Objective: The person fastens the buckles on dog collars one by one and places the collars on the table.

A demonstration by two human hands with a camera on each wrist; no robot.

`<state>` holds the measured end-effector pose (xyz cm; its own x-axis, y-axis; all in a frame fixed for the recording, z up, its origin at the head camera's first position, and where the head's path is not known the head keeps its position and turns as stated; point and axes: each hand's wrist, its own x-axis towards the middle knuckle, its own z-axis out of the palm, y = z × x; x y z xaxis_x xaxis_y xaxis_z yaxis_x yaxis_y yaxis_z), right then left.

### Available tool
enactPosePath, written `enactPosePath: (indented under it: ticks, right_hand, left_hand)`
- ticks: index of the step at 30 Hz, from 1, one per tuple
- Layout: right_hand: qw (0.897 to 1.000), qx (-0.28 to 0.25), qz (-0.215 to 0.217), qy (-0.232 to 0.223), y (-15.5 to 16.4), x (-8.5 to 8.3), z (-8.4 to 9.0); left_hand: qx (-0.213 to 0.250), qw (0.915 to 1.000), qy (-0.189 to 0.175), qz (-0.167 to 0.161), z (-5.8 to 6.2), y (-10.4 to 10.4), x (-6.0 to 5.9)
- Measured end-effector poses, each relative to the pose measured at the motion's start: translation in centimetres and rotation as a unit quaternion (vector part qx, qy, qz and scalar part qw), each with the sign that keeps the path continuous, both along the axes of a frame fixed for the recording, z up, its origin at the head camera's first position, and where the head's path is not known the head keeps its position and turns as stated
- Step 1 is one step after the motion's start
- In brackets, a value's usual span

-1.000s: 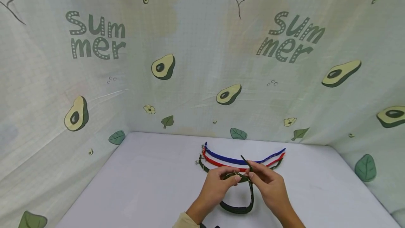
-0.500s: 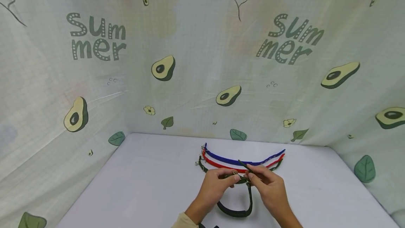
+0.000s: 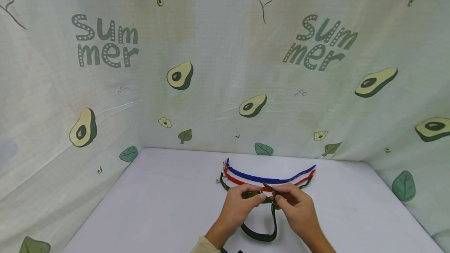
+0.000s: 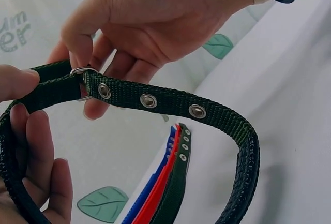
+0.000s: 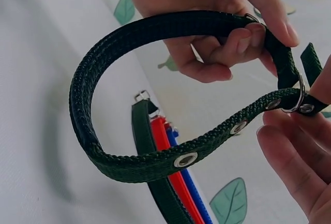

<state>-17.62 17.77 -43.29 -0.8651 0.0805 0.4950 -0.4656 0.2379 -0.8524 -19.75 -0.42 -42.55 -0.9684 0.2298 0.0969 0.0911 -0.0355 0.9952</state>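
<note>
Both hands hold a dark green webbing collar [image 3: 260, 237] with metal eyelets, bent into a loop that hangs below them. My left hand [image 3: 236, 205] pinches the collar near its small metal hardware, seen at the top in the right wrist view. The eyelet end of the strap [image 5: 243, 123] passes through a metal ring [image 5: 301, 93]. Beyond that ring, my right hand [image 3: 298, 207] pinches the strap between thumb and fingers. The strap's free tip [image 5: 310, 61] sticks up beside the right fingers. In the left wrist view, the right thumb lies close to the ring [image 4: 83, 71].
Behind the hands, blue [image 3: 258, 178], red [image 3: 239, 181] and dark green [image 3: 223, 183] collars lie side by side on the white table [image 3: 158, 206], buckles toward the left. A printed curtain [image 3: 211, 50] rises at the back and sides.
The strap's free tip has tilted down and to the left at the right fingers. The right hand has shifted slightly left, and the hanging loop sits a little lower. The left hand has barely moved.
</note>
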Motion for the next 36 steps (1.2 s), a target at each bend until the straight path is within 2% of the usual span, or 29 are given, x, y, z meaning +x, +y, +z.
enactPosePath:
  ticks: [12,22,28,36]
  right_hand:
    - [0.999,0.02,0.01,0.036,-0.15,-0.08,0.15]
    - [0.998,0.053,-0.006,0.029,-0.3,-0.16,0.02]
    - [0.998,0.065,-0.015,0.008,-0.44,-0.18,-0.04]
    - [0.999,0.053,0.002,-0.004,-0.78,0.13,-0.47]
  left_hand:
    - [0.007,1.0,0.0,0.004,0.27,0.0,0.08]
    - [0.015,0.9999,-0.001,-0.008,0.03,-0.06,-0.17]
    - [0.019,0.9997,-0.012,-0.012,-0.18,-0.03,-0.41]
    - [0.035,0.9988,-0.033,-0.008,-0.61,0.06,-0.22]
